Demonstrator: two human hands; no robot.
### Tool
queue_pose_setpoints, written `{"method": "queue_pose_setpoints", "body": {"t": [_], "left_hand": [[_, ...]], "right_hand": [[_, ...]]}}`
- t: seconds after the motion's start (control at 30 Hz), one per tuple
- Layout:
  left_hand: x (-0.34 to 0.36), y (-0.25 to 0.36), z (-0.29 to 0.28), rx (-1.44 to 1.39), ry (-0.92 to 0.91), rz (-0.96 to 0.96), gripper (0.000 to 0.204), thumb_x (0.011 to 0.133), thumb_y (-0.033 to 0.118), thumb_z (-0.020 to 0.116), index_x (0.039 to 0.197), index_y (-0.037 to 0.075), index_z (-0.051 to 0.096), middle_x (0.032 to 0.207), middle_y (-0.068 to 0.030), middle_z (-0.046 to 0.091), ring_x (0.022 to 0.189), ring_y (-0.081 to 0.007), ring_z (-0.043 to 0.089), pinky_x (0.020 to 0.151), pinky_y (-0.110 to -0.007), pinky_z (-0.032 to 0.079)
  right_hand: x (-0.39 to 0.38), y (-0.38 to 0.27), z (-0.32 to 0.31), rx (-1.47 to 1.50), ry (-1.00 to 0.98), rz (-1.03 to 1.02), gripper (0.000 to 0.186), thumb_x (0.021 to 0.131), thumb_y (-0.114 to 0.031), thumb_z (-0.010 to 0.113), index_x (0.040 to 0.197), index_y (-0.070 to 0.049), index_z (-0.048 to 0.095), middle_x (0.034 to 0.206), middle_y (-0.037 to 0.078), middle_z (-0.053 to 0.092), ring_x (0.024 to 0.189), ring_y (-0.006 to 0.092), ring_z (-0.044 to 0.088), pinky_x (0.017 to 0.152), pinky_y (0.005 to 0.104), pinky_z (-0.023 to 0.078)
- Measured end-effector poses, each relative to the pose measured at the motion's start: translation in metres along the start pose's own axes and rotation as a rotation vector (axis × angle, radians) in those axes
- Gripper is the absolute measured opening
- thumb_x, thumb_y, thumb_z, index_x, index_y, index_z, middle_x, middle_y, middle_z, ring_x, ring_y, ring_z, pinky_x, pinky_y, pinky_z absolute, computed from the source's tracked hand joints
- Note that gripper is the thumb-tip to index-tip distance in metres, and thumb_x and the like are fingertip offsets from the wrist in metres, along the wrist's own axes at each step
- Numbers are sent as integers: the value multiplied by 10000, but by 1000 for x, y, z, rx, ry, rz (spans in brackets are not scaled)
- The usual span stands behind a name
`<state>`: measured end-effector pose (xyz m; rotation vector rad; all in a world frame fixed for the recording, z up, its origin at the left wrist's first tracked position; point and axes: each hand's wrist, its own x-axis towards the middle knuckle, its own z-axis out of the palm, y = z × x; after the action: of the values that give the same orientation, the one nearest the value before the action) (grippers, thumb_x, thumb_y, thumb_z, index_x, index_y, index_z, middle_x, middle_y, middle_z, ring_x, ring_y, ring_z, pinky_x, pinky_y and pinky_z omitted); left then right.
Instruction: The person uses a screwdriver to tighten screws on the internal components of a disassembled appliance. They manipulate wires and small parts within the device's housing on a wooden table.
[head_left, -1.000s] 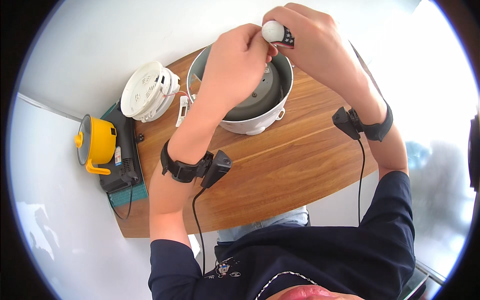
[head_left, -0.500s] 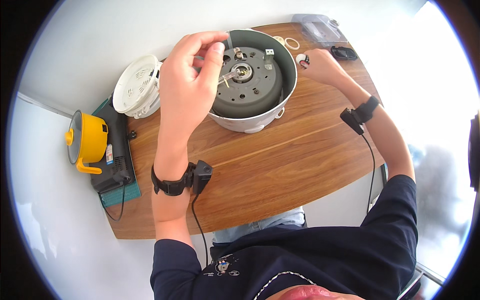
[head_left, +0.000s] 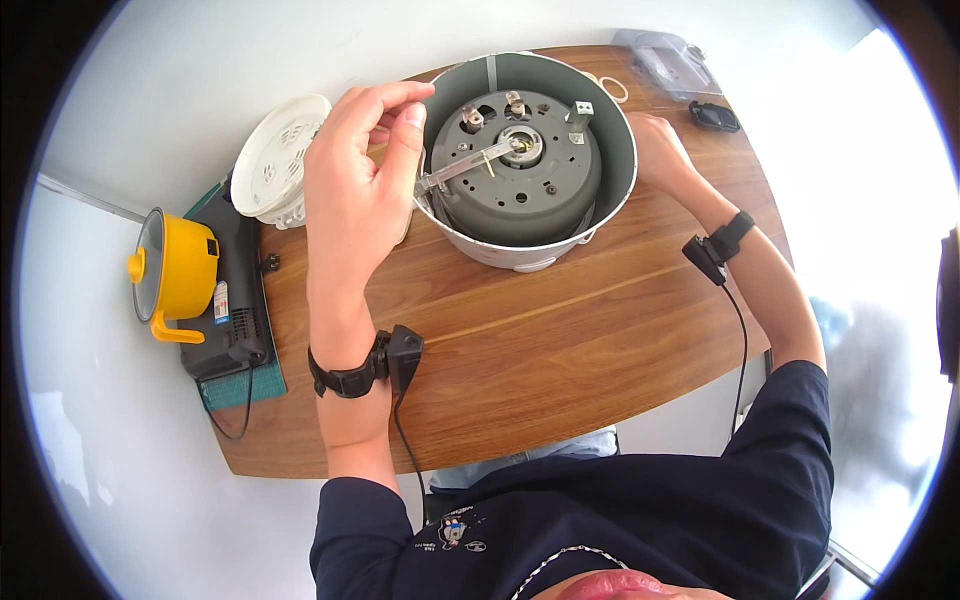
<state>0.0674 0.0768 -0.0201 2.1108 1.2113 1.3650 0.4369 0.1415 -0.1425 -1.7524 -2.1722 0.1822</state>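
Observation:
An opened grey-white appliance housing stands on the table, holding a grey metal base with terminals and a clear strip reaching from its centre to the left rim. My left hand is at that rim, open, index finger stretched out and thumb apart, the other fingers partly curled. My right hand is behind the housing's right side with its fingers hidden; what it holds, if anything, is out of sight.
A white vented plastic part lies left, beside a yellow pot on a black appliance over a green mat. A clear plastic piece, black object and white ring lie on the wooden table.
My hands parted and lowered from above the housing, my right hand carrying the white ball rightward; that ball is now hidden. The housing has shifted to the right.

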Motion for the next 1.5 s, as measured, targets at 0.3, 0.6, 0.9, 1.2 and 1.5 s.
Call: {"method": "queue_pose_setpoints", "body": {"t": [0.3, 0.6, 0.9, 1.2, 1.5], "left_hand": [[6, -11, -22, 53, -15, 9, 168, 1036, 113, 640, 1146, 64, 757, 990, -59, 726, 832, -166, 678, 782, -300, 536], [-1, -29, -44, 101, -142, -133, 158, 1031, 123, 631, 1122, 44, 732, 976, -81, 724, 808, -200, 672, 755, -337, 532], [-3, -59, -64, 414, -331, -230, 156, 999, 131, 678, 1087, 10, 723, 954, -132, 741, 846, -252, 689, 787, -350, 538], [-9, -92, -49, 722, -625, -555, 236, 841, 250, 816, 955, 44, 828, 885, -161, 778, 824, -315, 741, 773, -406, 578], [-12, -102, -14, 736, -673, -501, 361, 855, 387, 804, 1135, 160, 781, 943, -79, 782, 900, -293, 750, 801, -419, 593]], "right_hand": [[-1, -7, -4, 98, -2, -19, 256, 901, -223, 689, 968, 23, 714, 1040, 254, 723, 1020, 461, 667, 885, 515, 524], [-8, -23, -19, 108, -3, 57, 314, 909, -273, 703, 1065, -2, 737, 1066, 261, 728, 1042, 463, 673, 912, 486, 529], [-5, -42, -43, 125, 148, 176, 267, 888, -174, 749, 1109, -25, 730, 955, 235, 739, 895, 402, 717, 828, 404, 545], [5, -65, -91, 477, 333, 318, 224, 918, -227, 791, 1078, -75, 754, 766, -32, 644, 664, 66, 576, 610, 240, 461], [11, -73, -103, 387, 553, 218, 230, 922, -224, 797, 1081, -62, 758, 809, -4, 645, 705, 72, 566, 638, 241, 461]]}}
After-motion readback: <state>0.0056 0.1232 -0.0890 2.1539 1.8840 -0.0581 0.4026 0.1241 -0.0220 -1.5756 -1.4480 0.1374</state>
